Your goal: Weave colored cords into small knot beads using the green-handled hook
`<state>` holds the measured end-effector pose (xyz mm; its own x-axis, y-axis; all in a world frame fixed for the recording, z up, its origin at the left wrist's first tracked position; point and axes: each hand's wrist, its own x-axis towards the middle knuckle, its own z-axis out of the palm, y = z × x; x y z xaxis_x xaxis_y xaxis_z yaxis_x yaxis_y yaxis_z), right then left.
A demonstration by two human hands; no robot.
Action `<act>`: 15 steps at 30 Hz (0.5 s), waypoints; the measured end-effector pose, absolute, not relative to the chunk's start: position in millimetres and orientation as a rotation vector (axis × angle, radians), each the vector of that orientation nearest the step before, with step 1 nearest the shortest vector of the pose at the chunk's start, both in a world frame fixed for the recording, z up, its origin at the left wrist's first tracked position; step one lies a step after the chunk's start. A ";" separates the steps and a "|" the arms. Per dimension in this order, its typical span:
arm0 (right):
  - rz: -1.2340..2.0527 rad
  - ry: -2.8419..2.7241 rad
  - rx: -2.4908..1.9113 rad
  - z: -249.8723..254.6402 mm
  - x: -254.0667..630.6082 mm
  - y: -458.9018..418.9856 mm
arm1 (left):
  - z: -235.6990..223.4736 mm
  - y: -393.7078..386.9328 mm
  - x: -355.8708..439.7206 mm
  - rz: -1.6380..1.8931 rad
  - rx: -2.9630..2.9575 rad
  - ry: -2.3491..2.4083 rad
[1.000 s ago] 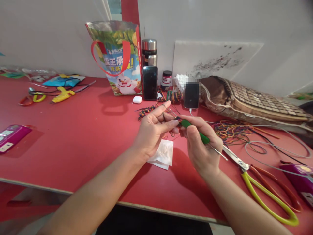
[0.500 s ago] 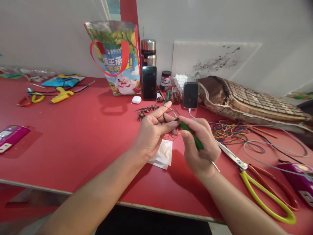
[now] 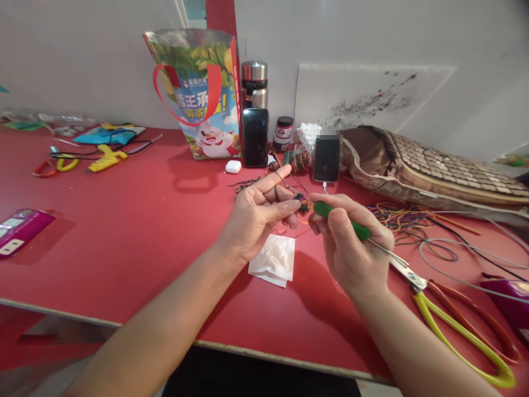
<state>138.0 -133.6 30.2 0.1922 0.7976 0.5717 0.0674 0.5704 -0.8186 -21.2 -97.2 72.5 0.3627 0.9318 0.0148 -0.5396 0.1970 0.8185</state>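
Note:
My left hand (image 3: 256, 218) is closed in a pinch on a small multicoloured cord piece (image 3: 303, 207), index finger stretched forward. Thin cord strands run up from it toward the back of the table. My right hand (image 3: 351, 248) grips a green-handled metal hook tool (image 3: 343, 222), its tip meeting the cord piece at my left fingertips. Both hands hover just above the red table (image 3: 136, 220). A folded white tissue (image 3: 275, 259) lies under my left wrist.
Yellow-and-red handled scissors (image 3: 458, 314) lie to the right, beside loose coloured cords (image 3: 397, 218) and grey cable. At the back stand a printed bag (image 3: 198, 94), a flask, two phones, a white earbud case (image 3: 233, 166) and a woven mat (image 3: 433, 165). A glue gun (image 3: 105, 159) lies left.
My right hand tilted the green tool flatter and shifted slightly right and up. The left hand keeps its pinch on the cord piece. The view shifted a little.

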 end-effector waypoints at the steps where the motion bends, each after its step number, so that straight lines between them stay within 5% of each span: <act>1: 0.613 -1.286 -0.850 30.7 137.9 -133.7 | 72.4 -97.2 -21.4 1.111 0.849 0.564; 15: 0.369 -1.324 -0.916 34.8 128.9 -141.0 | 70.5 -107.7 -5.9 1.224 0.946 0.627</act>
<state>128.9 -141.0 34.8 0.2517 0.7033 0.6648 0.2578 0.6134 -0.7465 -5.9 -107.7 70.5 0.2542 0.9636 0.0828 -0.4959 0.0564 0.8665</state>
